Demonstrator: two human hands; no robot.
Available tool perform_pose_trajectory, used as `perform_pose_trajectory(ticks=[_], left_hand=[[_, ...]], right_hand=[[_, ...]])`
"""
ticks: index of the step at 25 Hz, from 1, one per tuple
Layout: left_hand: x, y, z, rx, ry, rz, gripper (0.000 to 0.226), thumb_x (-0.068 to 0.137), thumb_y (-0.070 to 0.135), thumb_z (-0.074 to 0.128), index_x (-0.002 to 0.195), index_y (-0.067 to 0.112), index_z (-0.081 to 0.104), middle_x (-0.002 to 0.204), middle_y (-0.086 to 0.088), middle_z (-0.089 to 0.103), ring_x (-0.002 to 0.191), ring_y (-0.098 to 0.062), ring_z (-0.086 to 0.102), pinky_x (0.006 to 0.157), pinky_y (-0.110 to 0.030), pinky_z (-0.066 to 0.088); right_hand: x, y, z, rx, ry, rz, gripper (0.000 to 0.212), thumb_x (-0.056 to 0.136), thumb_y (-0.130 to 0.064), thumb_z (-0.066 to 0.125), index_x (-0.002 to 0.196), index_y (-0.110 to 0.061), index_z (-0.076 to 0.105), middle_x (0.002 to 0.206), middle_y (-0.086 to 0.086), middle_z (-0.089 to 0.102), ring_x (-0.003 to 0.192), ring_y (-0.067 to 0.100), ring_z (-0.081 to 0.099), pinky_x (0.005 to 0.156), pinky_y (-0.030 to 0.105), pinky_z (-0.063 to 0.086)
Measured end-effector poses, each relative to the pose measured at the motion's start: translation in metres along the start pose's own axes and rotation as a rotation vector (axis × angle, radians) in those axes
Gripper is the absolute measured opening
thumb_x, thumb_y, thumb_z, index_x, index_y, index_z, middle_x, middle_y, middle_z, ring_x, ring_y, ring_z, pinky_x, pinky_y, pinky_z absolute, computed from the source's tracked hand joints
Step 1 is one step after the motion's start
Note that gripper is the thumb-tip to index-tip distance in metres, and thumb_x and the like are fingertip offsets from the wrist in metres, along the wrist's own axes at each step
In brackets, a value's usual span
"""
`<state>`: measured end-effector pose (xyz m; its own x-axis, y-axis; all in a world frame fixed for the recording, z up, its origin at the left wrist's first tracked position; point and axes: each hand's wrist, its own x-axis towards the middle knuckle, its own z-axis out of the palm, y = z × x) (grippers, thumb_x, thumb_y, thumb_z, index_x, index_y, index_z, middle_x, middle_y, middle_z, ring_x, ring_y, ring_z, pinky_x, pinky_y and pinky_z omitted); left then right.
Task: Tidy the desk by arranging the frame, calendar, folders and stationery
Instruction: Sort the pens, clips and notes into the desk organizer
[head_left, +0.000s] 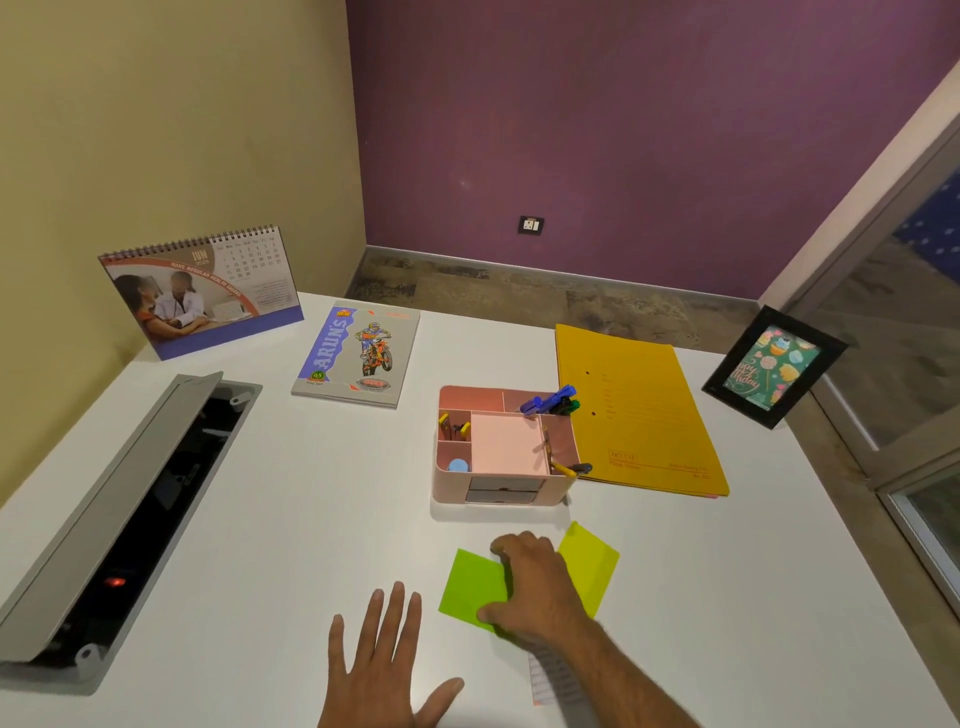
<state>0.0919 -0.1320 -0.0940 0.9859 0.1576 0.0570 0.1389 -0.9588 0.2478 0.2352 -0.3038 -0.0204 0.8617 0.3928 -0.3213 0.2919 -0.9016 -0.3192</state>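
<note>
Your right hand (535, 584) lies on top of the green pad (470, 584) near the front edge of the bench (332, 493), fingers (501, 545) curled down over its far edge and thumb at its near edge, so it looks like a grip on the pad, though whether the pad is pinched or only pressed you cannot tell from here. A yellow pad (592, 561) sits tilted just right of the hand, partly under it. Your left hand (384, 660) rests flat and spread on the bench to the left, holding nothing.

The step looks like gathering these loose pads. Slide the green one toward the yellow until their edges meet, square them under your palm, then lift both as one stack. Steady them with the left hand if they skid.

The pink organizer (501, 447) stands just beyond the pads at mid-bench, pens (553, 402) in its far right cell; its broad flat middle looks the likeliest home for them. Lower them flat.

The rest seems placed: calendar (200, 291) upright at the far left corner, notebook (358, 353) beside it, folders (639, 410) right of the organizer, frame (774, 366) upright at the right edge. A printed slip (545, 675) peeks from under your right forearm at the front edge; don't drag it off.
</note>
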Motion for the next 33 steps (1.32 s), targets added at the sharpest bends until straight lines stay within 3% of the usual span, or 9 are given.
perform_pose_trajectory(ticks=[5,8,10,13,16,19,22,28,33], left_hand=[[0.004,-0.001,-0.002,-0.067,-0.015,0.007,0.103,0.069,0.089,0.039,0.149,0.025,0.026,0.162,0.006,0.013,0.151,-0.013,0.006,0.11,-0.061,0.023],[0.008,-0.002,-0.002,-0.185,-0.062,-0.049,0.096,0.067,0.089,0.039,0.143,0.032,0.034,0.162,0.02,0.004,0.149,-0.002,0.001,0.117,-0.049,0.009],[0.013,-0.003,-0.006,-0.293,-0.05,-0.128,0.083,0.066,0.088,0.044,0.132,0.039,0.045,0.156,0.032,0.015,0.146,0.006,0.006,0.117,-0.038,0.006],[0.029,0.004,-0.019,-0.52,0.033,-0.318,0.074,0.06,0.082,0.058,0.122,0.041,0.057,0.125,0.026,0.059,0.126,-0.005,0.05,0.107,-0.037,0.03],[0.055,0.018,-0.054,-1.074,-0.051,-0.492,0.067,0.048,0.07,0.078,0.109,0.043,0.067,0.103,0.014,0.073,0.098,-0.009,0.068,0.092,-0.034,0.052],[0.073,0.034,-0.085,-1.219,-0.026,-0.437,0.022,0.066,0.03,0.084,0.084,0.037,0.075,0.076,0.0,0.076,0.067,-0.012,0.068,0.064,-0.02,0.053],[0.091,0.042,-0.104,-1.182,0.094,-0.391,0.027,0.079,-0.005,0.074,0.077,0.023,0.075,0.064,0.006,0.072,0.052,-0.001,0.055,0.053,-0.013,0.045],[0.164,0.031,-0.146,-1.032,0.308,-0.238,0.019,0.081,0.006,0.075,0.089,0.023,0.076,0.071,0.019,0.071,0.06,0.001,0.058,0.057,-0.007,0.043],[0.23,0.034,-0.159,-0.828,0.366,-0.161,0.015,0.086,0.01,0.07,0.1,0.013,0.076,0.081,0.007,0.07,0.069,0.001,0.06,0.062,-0.007,0.042]], right_hand=[[0.004,-0.011,-0.004,-0.073,-0.037,0.119,0.071,0.053,-0.054,0.078,0.114,-0.028,0.054,0.113,-0.002,0.051,0.108,0.022,0.046,0.084,0.037,0.04],[0.002,-0.015,-0.006,-0.043,-0.002,0.116,0.049,0.056,-0.046,0.077,0.095,-0.031,0.052,0.1,-0.005,0.046,0.1,0.02,0.046,0.075,0.036,0.036],[0.002,-0.015,-0.002,0.043,0.035,0.099,0.038,0.061,-0.04,0.075,0.082,-0.031,0.045,0.092,-0.009,0.046,0.09,0.016,0.047,0.072,0.035,0.035],[-0.001,-0.016,0.004,0.543,0.138,0.107,0.028,0.063,-0.025,0.079,0.063,-0.03,0.052,0.067,-0.011,0.053,0.064,0.005,0.046,0.06,0.03,0.041],[-0.005,-0.018,0.0,1.002,0.151,0.09,0.027,0.058,-0.009,0.086,0.063,-0.023,0.063,0.058,-0.008,0.053,0.054,0.005,0.044,0.052,0.021,0.04],[-0.005,-0.014,-0.008,1.165,0.162,0.028,0.031,0.049,-0.015,0.09,0.065,-0.019,0.064,0.055,-0.008,0.054,0.054,0.007,0.044,0.052,0.023,0.04],[-0.006,0.003,-0.014,1.195,0.262,0.05,0.05,0.036,-0.031,0.097,0.072,-0.015,0.066,0.062,-0.005,0.062,0.059,0.008,0.051,0.057,0.027,0.046],[-0.02,0.07,-0.014,0.613,0.491,0.191,0.04,0.057,-0.033,0.084,0.091,-0.03,0.063,0.094,-0.01,0.061,0.086,0.013,0.058,0.076,0.029,0.049],[-0.018,0.096,-0.027,0.087,0.117,0.242,0.097,0.06,-0.055,0.068,0.145,-0.026,0.032,0.142,-0.005,0.04,0.126,0.022,0.04,0.099,0.035,0.039]])
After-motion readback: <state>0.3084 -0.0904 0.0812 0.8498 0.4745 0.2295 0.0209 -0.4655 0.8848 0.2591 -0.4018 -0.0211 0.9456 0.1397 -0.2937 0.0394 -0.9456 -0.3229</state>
